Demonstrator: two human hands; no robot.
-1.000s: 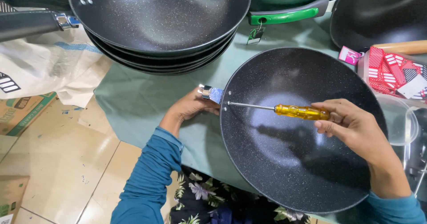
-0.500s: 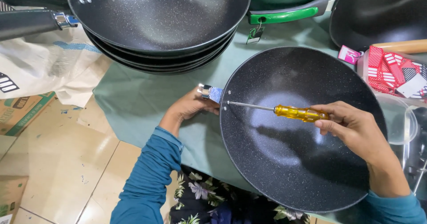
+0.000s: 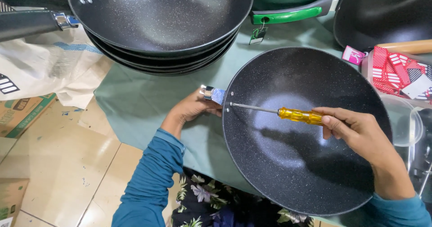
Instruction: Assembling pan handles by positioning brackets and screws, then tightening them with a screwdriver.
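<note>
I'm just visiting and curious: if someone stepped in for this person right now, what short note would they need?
Left hand: grips the metal handle bracket on the outside of the near wok, steadying it.
Right hand: holds the yellow-handled screwdriver, blade lying across the inside of the wok, tip at a screw in the wall behind the bracket.
The wok rests on the green cloth. A stack of woks with handles fitted sits beyond it.
Done: bracket in place, screwdriver tip at the screw.
Left: no handle shows on this wok; whether the screw is tight cannot be told.
</note>
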